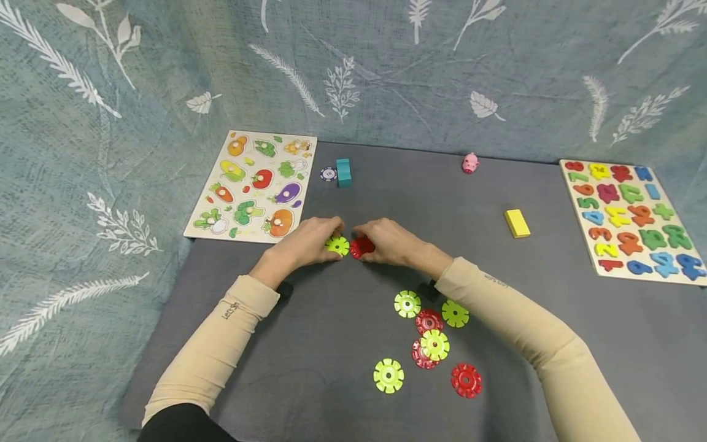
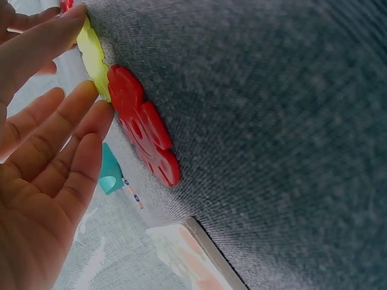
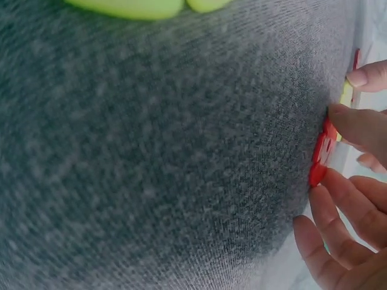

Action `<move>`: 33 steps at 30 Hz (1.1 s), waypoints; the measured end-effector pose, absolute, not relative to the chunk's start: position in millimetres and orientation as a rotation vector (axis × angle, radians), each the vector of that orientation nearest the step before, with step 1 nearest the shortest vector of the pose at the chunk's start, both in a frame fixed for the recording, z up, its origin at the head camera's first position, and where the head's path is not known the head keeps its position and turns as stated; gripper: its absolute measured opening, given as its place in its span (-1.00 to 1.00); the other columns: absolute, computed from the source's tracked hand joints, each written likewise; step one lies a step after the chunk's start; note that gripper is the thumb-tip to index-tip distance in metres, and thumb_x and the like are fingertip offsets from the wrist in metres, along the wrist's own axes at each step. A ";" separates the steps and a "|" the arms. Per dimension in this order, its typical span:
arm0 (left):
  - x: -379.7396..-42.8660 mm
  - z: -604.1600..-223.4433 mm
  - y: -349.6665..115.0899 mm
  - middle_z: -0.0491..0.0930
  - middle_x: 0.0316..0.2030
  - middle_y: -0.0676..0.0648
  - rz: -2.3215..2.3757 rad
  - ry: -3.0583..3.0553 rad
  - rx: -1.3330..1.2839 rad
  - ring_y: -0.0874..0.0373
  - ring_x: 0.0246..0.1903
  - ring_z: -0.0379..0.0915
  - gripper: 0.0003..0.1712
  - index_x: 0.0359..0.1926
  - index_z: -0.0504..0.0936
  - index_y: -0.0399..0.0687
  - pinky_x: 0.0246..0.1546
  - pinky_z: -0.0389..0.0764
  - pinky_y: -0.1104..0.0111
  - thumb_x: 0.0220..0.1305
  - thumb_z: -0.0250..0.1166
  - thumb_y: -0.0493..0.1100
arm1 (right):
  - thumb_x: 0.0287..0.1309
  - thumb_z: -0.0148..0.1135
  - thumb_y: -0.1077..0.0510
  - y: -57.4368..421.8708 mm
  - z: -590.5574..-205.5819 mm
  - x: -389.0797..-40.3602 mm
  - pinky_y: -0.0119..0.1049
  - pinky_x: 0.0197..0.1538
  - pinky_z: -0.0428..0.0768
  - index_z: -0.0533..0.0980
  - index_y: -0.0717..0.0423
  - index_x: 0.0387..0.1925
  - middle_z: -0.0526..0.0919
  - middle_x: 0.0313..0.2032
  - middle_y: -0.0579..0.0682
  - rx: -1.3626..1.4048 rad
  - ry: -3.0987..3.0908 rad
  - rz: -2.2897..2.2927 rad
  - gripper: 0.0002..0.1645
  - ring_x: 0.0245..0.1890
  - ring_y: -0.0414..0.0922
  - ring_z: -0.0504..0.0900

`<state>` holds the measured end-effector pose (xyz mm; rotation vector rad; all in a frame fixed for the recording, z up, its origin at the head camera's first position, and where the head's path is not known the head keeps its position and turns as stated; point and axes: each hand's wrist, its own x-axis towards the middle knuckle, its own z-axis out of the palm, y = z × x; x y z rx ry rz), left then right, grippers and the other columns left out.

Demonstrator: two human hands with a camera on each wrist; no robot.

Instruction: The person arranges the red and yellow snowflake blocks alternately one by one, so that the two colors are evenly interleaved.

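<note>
My left hand [image 1: 309,242] pinches a yellow-green notched disc [image 1: 337,246] between thumb and fingertips, low over the dark tabletop. To its right, my right hand [image 1: 393,242] pinches a red notched disc [image 1: 361,247] by its edges. The two discs lie edge to edge; whether they interlock I cannot tell. In the left wrist view a second red disc [image 2: 144,130] touches the near side of the yellow-green disc [image 2: 92,57]; the left hand covers it in the head view. The right wrist view shows the red disc [image 3: 323,151] between the right thumb and fingers.
Loose yellow-green discs [image 1: 388,376] and red discs [image 1: 466,380] lie nearer the body, some overlapping. A vegetable puzzle board [image 1: 251,212] is at left, a number puzzle board [image 1: 593,215] at right. Behind are a teal block [image 1: 343,173], poker chip [image 1: 328,174], pink pig [image 1: 470,163] and yellow block [image 1: 517,223].
</note>
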<state>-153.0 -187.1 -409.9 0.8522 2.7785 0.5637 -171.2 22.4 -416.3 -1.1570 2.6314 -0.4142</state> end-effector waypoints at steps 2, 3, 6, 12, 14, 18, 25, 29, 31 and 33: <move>-152.9 -409.5 -187.3 0.64 -0.22 -0.10 0.555 2.780 0.855 0.09 -0.28 0.51 -0.51 -0.08 0.55 -0.19 -0.14 0.58 0.21 0.02 0.50 -0.07 | 0.07 0.41 0.02 22.2 -415.9 -171.7 -0.21 0.03 0.62 0.45 0.28 0.21 0.65 0.05 0.14 -1.159 2.629 -0.412 -0.29 -0.04 -0.04 0.65; -152.7 -409.1 -187.3 0.64 -0.22 -0.10 0.549 2.780 0.853 0.08 -0.29 0.51 -0.52 -0.08 0.56 -0.19 -0.14 0.58 0.21 0.03 0.50 -0.07 | 0.08 0.40 0.02 22.2 -415.8 -171.9 -0.21 0.03 0.62 0.45 0.27 0.21 0.65 0.06 0.14 -1.160 2.627 -0.413 -0.29 -0.04 -0.04 0.65; -152.2 -409.0 -186.4 0.65 -0.21 -0.10 0.525 2.780 0.861 0.08 -0.28 0.51 -0.53 -0.07 0.58 -0.19 -0.13 0.57 0.21 0.04 0.49 -0.07 | 0.08 0.40 0.02 23.1 -416.0 -171.8 -0.21 0.03 0.62 0.45 0.27 0.21 0.65 0.06 0.14 -1.162 2.623 -0.419 -0.29 -0.03 -0.04 0.65; -150.8 -408.2 -184.7 0.65 -0.14 -0.14 0.447 2.783 0.868 0.05 -0.21 0.54 -0.53 -0.02 0.64 -0.22 -0.07 0.58 0.18 0.08 0.45 -0.07 | 0.09 0.39 0.03 23.8 -415.6 -171.0 -0.20 0.04 0.62 0.45 0.27 0.21 0.65 0.07 0.15 -1.170 2.616 -0.435 -0.31 -0.02 -0.03 0.65; -150.4 -408.3 -184.3 0.64 -0.13 -0.15 0.424 2.779 0.861 0.04 -0.19 0.55 -0.54 -0.01 0.65 -0.23 -0.06 0.58 0.18 0.10 0.44 -0.07 | 0.09 0.39 0.04 24.0 -416.1 -170.7 -0.20 0.04 0.62 0.45 0.27 0.21 0.65 0.06 0.15 -1.176 2.619 -0.438 -0.31 -0.03 -0.03 0.65; -149.3 -408.2 -183.6 0.63 -0.08 -0.17 0.400 2.770 0.837 0.02 -0.13 0.56 -0.55 -0.01 0.66 -0.23 -0.02 0.59 0.18 0.11 0.42 -0.08 | 0.09 0.39 0.04 23.7 -418.5 -170.6 -0.20 0.02 0.63 0.46 0.27 0.20 0.65 0.05 0.15 -1.189 2.627 -0.443 -0.33 -0.04 -0.03 0.66; -148.4 -408.9 -183.1 0.63 -0.07 -0.17 0.378 2.782 0.827 0.00 -0.11 0.56 -0.57 -0.04 0.67 -0.24 -0.02 0.59 0.19 0.11 0.42 -0.08 | 0.09 0.40 0.04 24.5 -420.5 -171.6 -0.23 0.02 0.63 0.47 0.28 0.18 0.65 0.05 0.15 -1.180 2.623 -0.480 -0.33 -0.05 -0.05 0.67; -147.2 -407.5 -182.3 0.63 -0.08 -0.17 0.374 2.794 0.838 0.00 -0.11 0.57 -0.59 -0.06 0.68 -0.23 -0.01 0.59 0.18 0.10 0.42 -0.08 | 0.07 0.42 0.06 25.1 -420.7 -172.0 -0.25 0.00 0.64 0.48 0.28 0.17 0.66 0.05 0.15 -1.165 2.616 -0.543 -0.33 -0.07 -0.06 0.68; -146.3 -406.9 -182.0 0.64 -0.08 -0.17 0.368 2.800 0.842 -0.01 -0.10 0.57 -0.59 -0.06 0.69 -0.23 -0.01 0.59 0.18 0.10 0.42 -0.08 | 0.07 0.42 0.06 25.3 -420.6 -171.5 -0.24 0.01 0.63 0.47 0.28 0.18 0.66 0.05 0.14 -1.164 2.614 -0.543 -0.33 -0.06 -0.06 0.67; -145.5 -406.3 -181.8 0.64 -0.07 -0.17 0.354 2.806 0.842 -0.01 -0.09 0.57 -0.59 -0.06 0.69 -0.22 -0.01 0.59 0.17 0.11 0.42 -0.08 | 0.07 0.41 0.05 25.3 -420.4 -170.8 -0.22 0.02 0.63 0.47 0.26 0.19 0.65 0.05 0.14 -1.165 2.615 -0.529 -0.32 -0.04 -0.05 0.66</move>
